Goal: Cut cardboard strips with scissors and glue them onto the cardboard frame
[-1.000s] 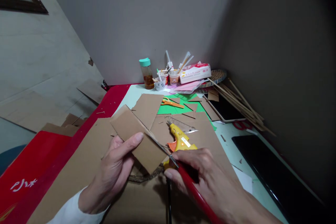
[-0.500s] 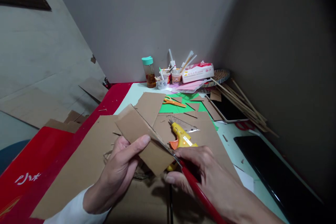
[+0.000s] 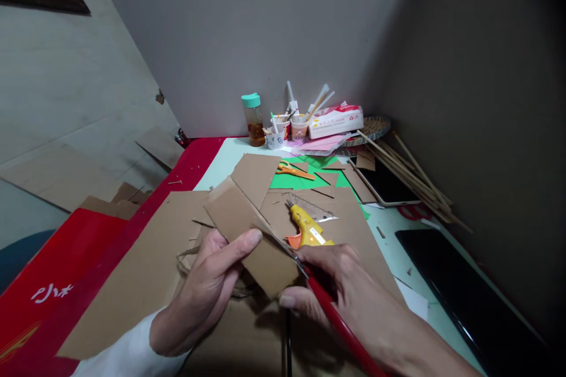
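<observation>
My left hand (image 3: 216,280) grips a rectangular piece of brown cardboard (image 3: 252,230), thumb on its upper face and fingers beneath. In my right hand (image 3: 345,288) is a pair of red-handled scissors (image 3: 329,303), closed around by the fingers. The scissors' blades lie along the right edge of the cardboard piece, near its lower corner; how far they are apart is hard to see. Just beyond my right hand lies a yellow hot glue gun (image 3: 307,227) with an orange trigger. Beneath both hands a large cardboard sheet (image 3: 141,265) covers the table.
Orange scissors (image 3: 296,171) and cardboard offcuts rest on green paper (image 3: 283,182). A clear set square (image 3: 316,211) lies behind the glue gun. At the back stand a bottle (image 3: 253,121), paper cups (image 3: 299,128) and a tissue pack (image 3: 336,122). Wooden sticks (image 3: 411,174) and a black panel (image 3: 460,288) lie right.
My left hand and the cardboard piece have shifted slightly right toward the scissors. My right hand stays nearly in place, with the blades still at the cardboard's edge.
</observation>
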{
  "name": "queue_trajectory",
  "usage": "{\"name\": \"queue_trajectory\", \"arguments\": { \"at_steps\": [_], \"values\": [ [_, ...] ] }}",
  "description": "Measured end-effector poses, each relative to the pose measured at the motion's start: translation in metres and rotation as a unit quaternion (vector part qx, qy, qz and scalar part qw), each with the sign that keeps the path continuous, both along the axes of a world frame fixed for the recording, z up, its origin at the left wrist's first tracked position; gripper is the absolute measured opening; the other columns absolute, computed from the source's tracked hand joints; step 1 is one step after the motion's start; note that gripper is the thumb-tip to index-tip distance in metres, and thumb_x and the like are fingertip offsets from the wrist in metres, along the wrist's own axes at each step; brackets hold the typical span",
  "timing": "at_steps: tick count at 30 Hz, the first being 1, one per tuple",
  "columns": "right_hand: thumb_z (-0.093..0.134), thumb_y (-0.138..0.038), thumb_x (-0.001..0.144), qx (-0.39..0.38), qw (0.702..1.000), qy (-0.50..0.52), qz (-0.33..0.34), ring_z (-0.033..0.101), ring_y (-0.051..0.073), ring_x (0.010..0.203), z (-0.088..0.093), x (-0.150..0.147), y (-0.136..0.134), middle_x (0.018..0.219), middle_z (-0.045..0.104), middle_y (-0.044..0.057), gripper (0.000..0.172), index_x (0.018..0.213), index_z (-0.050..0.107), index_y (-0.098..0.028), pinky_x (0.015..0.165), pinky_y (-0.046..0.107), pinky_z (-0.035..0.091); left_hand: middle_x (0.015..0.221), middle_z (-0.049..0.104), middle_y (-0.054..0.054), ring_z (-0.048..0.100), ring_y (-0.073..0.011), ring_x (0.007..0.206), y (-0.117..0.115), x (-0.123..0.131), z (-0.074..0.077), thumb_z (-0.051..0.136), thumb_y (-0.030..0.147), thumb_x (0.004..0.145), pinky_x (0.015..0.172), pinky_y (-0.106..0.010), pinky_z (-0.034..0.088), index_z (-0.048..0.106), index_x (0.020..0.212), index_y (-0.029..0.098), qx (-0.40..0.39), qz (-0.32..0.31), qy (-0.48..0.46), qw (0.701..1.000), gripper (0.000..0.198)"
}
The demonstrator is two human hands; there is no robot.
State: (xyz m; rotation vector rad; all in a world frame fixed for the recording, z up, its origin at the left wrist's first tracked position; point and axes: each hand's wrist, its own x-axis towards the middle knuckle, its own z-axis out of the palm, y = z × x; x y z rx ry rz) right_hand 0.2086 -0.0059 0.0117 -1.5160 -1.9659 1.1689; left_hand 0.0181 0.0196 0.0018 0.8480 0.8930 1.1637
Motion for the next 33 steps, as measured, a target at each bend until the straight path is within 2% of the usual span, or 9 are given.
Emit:
{"name": "queue_trajectory", "arguments": {
  "at_steps": [5, 11, 16, 19, 23, 25, 28, 31, 33],
  "values": [
    [0.067, -0.05, 0.087, -0.002, 1.0, -0.003, -0.003, 0.055, 0.018, 0.061, 0.001, -0.002, -0.001, 0.064, 0.058, -0.001, 0.034, 0.07, 0.06, -0.022, 0.051, 0.027, 0.033, 0.108, 0.079, -0.01, 0.072, -0.0292, 0.102, -0.004, 0.002, 0.0, 0.075, 0.026, 0.085, 0.086, -0.035, 0.058, 0.071, 0.127, 0.017, -0.007, -0.011, -0.002, 1.0, 0.043],
    [0.061, -0.045, 0.093, 0.039, 0.999, 0.016, -0.011, 0.06, 0.02, 0.067, -0.006, -0.003, -0.006, 0.068, 0.063, 0.002, 0.033, 0.069, 0.061, -0.022, 0.06, 0.029, 0.043, 0.104, 0.08, -0.011, 0.072, -0.0303, 0.102, -0.003, 0.001, 0.001, 0.077, 0.027, 0.083, 0.087, -0.036, 0.058, 0.075, 0.12, 0.016, -0.019, -0.006, 0.002, 1.0, 0.039],
    [0.063, -0.05, 0.092, 0.022, 0.999, 0.027, -0.002, 0.061, 0.021, 0.069, -0.007, -0.002, -0.003, 0.07, 0.064, 0.001, 0.036, 0.07, 0.059, -0.022, 0.062, 0.03, 0.045, 0.109, 0.08, -0.01, 0.071, -0.0293, 0.106, -0.003, 0.0, 0.001, 0.074, 0.025, 0.086, 0.091, -0.035, 0.056, 0.072, 0.125, 0.017, 0.002, -0.007, 0.006, 1.0, 0.04],
    [0.069, -0.055, 0.085, 0.0, 1.0, 0.0, -0.018, 0.06, 0.025, 0.072, -0.005, -0.002, -0.002, 0.072, 0.062, 0.001, 0.033, 0.091, 0.063, -0.023, 0.064, 0.033, 0.045, 0.11, 0.08, -0.009, 0.07, -0.0291, 0.108, -0.004, 0.001, 0.001, 0.073, 0.025, 0.086, 0.092, -0.036, 0.056, 0.07, 0.129, 0.018, -0.001, -0.02, 0.004, 1.0, 0.043],
    [0.073, -0.059, 0.079, -0.036, 0.998, -0.004, -0.043, 0.06, 0.031, 0.091, -0.001, -0.004, -0.003, 0.093, 0.065, 0.007, 0.062, 0.126, 0.052, -0.024, 0.081, 0.044, 0.049, 0.105, 0.081, -0.009, 0.07, -0.0308, 0.107, -0.005, 0.003, 0.002, 0.074, 0.026, 0.085, 0.088, -0.036, 0.058, 0.071, 0.128, 0.017, -0.02, -0.027, 0.014, 0.999, 0.044],
    [0.071, -0.058, 0.081, -0.044, 0.998, -0.002, -0.034, 0.06, 0.032, 0.095, 0.002, -0.004, -0.003, 0.097, 0.065, 0.008, 0.067, 0.133, 0.047, -0.024, 0.085, 0.047, 0.048, 0.104, 0.081, -0.009, 0.071, -0.0307, 0.107, -0.006, 0.004, 0.002, 0.074, 0.027, 0.085, 0.088, -0.036, 0.058, 0.071, 0.127, 0.017, -0.026, -0.027, 0.02, 0.999, 0.043],
    [0.065, -0.053, 0.086, -0.028, 0.999, 0.002, -0.021, 0.063, 0.032, 0.094, 0.005, -0.003, -0.005, 0.095, 0.066, 0.009, 0.061, 0.136, 0.047, -0.023, 0.083, 0.046, 0.05, 0.109, 0.08, -0.008, 0.07, -0.0293, 0.109, -0.008, 0.004, 0.004, 0.073, 0.027, 0.087, 0.093, -0.036, 0.056, 0.071, 0.127, 0.019, -0.023, -0.033, 0.018, 0.999, 0.041],
    [0.059, -0.043, 0.091, 0.028, 0.999, 0.005, -0.016, 0.065, 0.03, 0.086, 0.002, -0.004, -0.008, 0.087, 0.067, 0.008, 0.045, 0.13, 0.055, -0.022, 0.076, 0.042, 0.053, 0.111, 0.08, -0.008, 0.07, -0.0293, 0.11, -0.01, 0.004, 0.005, 0.072, 0.027, 0.088, 0.093, -0.036, 0.056, 0.072, 0.126, 0.019, -0.022, -0.04, 0.013, 0.999, 0.039],
    [0.059, -0.041, 0.09, 0.047, 0.999, -0.008, -0.02, 0.065, 0.03, 0.081, -0.002, -0.006, -0.01, 0.084, 0.067, 0.009, 0.041, 0.125, 0.059, -0.019, 0.073, 0.041, 0.054, 0.109, 0.08, -0.009, 0.07, -0.0293, 0.109, -0.01, 0.004, 0.005, 0.071, 0.027, 0.089, 0.091, -0.036, 0.057, 0.072, 0.125, 0.018, -0.022, -0.045, 0.013, 0.999, 0.038]
  ]
}}
